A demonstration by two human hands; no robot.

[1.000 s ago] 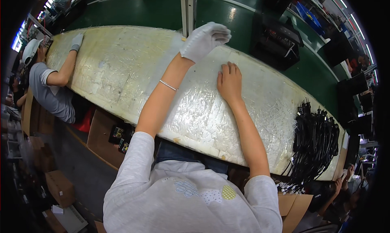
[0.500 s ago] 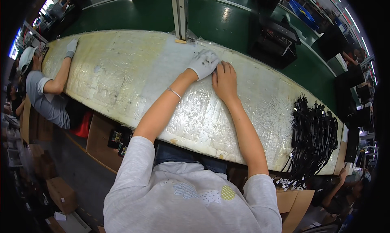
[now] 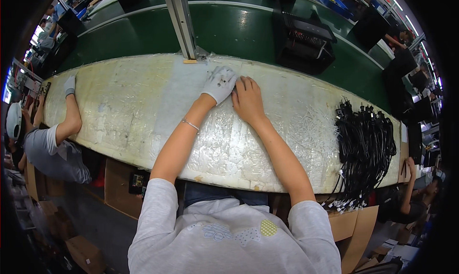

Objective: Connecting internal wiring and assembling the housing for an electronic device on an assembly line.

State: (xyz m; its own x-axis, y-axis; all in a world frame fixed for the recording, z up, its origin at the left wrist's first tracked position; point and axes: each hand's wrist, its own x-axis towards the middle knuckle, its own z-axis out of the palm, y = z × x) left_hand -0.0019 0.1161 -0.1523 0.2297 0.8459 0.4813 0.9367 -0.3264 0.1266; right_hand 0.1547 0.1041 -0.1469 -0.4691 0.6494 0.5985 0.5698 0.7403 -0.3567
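My left hand (image 3: 221,85), in a white glove with dark spots on its back, rests on the film-covered worktable (image 3: 138,102). Its fingers lie flat toward the far edge. Close beside it, my bare right hand (image 3: 248,99) rests palm down with fingers extended on the same surface. The hands almost touch, and I see nothing held in either. What lies under the palms is hidden. Nearest to them is the foot of a metal post (image 3: 180,23) at the table's far edge.
Black power cables (image 3: 364,150) with plugs lie heaped at the table's right end. Beyond the table runs a green conveyor (image 3: 224,32) carrying a black device housing (image 3: 306,42). A co-worker (image 3: 55,150) sits at left, a gloved hand on the table. Cardboard boxes (image 3: 123,190) stand below.
The whole view has shifted, so the post and both hands appear farther left. Against the table, my hands stay in nearly the same place.
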